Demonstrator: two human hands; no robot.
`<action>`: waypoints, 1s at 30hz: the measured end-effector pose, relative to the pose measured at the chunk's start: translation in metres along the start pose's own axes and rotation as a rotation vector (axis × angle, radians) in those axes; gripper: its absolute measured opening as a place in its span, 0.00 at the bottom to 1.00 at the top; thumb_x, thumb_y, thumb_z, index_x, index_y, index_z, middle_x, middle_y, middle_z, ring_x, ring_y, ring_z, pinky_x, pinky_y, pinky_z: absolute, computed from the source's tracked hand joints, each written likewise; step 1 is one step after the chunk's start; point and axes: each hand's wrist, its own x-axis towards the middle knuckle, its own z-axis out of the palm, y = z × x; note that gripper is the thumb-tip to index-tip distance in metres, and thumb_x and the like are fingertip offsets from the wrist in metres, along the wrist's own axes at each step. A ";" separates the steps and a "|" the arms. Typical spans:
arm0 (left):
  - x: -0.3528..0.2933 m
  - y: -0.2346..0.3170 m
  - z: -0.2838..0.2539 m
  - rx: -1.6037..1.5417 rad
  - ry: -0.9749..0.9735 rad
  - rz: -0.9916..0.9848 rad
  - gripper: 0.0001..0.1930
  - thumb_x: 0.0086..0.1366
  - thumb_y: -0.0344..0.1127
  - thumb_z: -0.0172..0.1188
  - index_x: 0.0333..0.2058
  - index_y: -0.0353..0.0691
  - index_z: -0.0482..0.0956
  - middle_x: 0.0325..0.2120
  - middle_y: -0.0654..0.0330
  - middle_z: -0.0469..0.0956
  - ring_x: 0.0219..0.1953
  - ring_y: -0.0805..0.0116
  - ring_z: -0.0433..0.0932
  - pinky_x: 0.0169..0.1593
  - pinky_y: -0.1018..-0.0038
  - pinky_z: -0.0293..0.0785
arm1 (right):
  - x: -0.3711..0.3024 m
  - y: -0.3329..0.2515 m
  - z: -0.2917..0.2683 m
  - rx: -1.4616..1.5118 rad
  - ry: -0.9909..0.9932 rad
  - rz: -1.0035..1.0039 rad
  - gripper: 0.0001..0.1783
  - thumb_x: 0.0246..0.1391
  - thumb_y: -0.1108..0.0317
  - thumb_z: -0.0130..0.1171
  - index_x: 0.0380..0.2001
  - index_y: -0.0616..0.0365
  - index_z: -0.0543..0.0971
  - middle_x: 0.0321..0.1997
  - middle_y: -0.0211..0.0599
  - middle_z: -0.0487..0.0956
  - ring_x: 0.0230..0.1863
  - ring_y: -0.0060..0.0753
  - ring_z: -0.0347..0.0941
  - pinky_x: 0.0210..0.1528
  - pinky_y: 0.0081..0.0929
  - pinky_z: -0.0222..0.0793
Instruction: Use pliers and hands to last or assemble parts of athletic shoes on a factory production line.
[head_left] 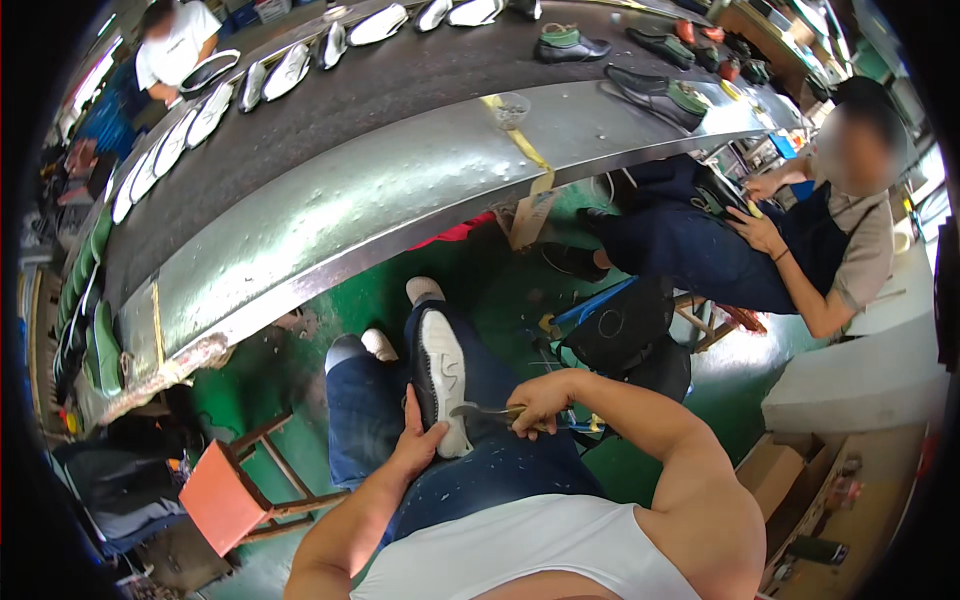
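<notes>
On my jeans-clad lap lies a dark shoe [441, 352], its wrinkled white underside facing up and its long side pointing away from me. My left hand [417, 442] grips its near left side, the thumb lying against the near end. The fingers of my right hand [541, 402] are wrapped round a metal tool [484, 411] at the shoe's near right. The tool's curved head reaches to the shoe's right edge; whether it touches cannot be told. Its exact kind is unclear.
A long dark workbench [350, 130] with a metal edge carries several shoes and a small clear cup [510, 110]. An orange stool [225, 497] stands at my left. One co-worker [800, 220] sits at the right holding a shoe; another person [175, 50] is at the far left.
</notes>
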 end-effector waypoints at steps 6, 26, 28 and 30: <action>0.001 -0.005 0.001 0.085 0.138 0.061 0.53 0.65 0.28 0.59 0.73 0.50 0.23 0.71 0.45 0.50 0.69 0.57 0.58 0.67 0.69 0.59 | 0.017 -0.034 0.022 -0.270 0.552 -0.292 0.25 0.68 0.48 0.45 0.37 0.62 0.76 0.29 0.44 0.81 0.30 0.41 0.79 0.36 0.36 0.75; 0.005 0.214 -0.063 -1.057 -0.207 0.259 0.37 0.72 0.66 0.39 0.64 0.40 0.65 0.56 0.51 0.75 0.53 0.51 0.78 0.56 0.52 0.76 | -0.031 -0.139 -0.092 -0.951 1.496 -0.201 0.22 0.60 0.49 0.55 0.38 0.60 0.77 0.37 0.52 0.80 0.40 0.58 0.78 0.42 0.49 0.73; 0.033 0.212 -0.069 -1.274 -0.411 0.341 0.37 0.72 0.66 0.38 0.64 0.40 0.68 0.57 0.44 0.73 0.57 0.40 0.74 0.58 0.44 0.72 | -0.035 -0.176 -0.120 -1.007 1.439 0.020 0.20 0.60 0.53 0.58 0.41 0.61 0.78 0.42 0.49 0.80 0.44 0.55 0.78 0.46 0.48 0.73; 0.037 0.222 -0.069 -1.327 -0.299 0.301 0.37 0.72 0.66 0.39 0.64 0.39 0.67 0.58 0.42 0.72 0.57 0.36 0.73 0.57 0.42 0.71 | -0.024 -0.177 -0.146 -1.075 1.545 -0.210 0.18 0.60 0.56 0.59 0.42 0.62 0.78 0.45 0.48 0.80 0.47 0.54 0.77 0.48 0.47 0.73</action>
